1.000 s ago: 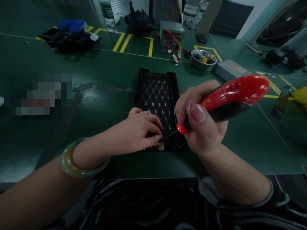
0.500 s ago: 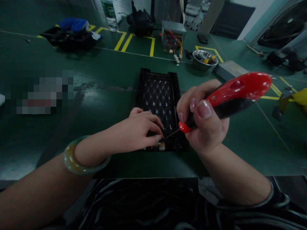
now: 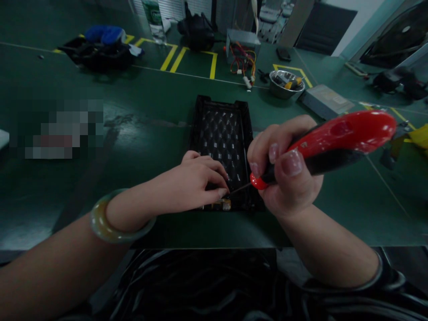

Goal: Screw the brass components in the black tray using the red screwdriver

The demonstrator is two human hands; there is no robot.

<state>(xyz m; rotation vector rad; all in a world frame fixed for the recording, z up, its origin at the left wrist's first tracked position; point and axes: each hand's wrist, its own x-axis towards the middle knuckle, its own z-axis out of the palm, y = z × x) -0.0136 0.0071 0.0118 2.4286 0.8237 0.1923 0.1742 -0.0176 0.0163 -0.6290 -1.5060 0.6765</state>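
Observation:
My right hand (image 3: 287, 171) is wrapped round the red and black handle of a screwdriver (image 3: 354, 133). Its thin shaft slants down to the left, into the near end of a black rectangular plastic casing (image 3: 250, 133) with a quilted-pattern floor. At the shaft's tip, the thumb and forefinger of my left hand (image 3: 200, 183) come together in a pinch; what lies between them is hidden. A small circuit board (image 3: 223, 204) shows just below these fingertips, at the casing's near edge. The rest of the left hand lies over the casing's left side.
Behind the casing stand a metal power supply box (image 3: 242, 44) with loose cables and a steel bowl (image 3: 286, 84) of tools. A grey metal box (image 3: 326, 100) lies at the right. Farther left are a black tray (image 3: 100, 55) with blue items and a water bottle (image 3: 154, 22).
The screwdriver's handle has swung slightly right and lower, with my right hand tilting along. My left hand keeps its place at the tip. The whole view has shifted a little.

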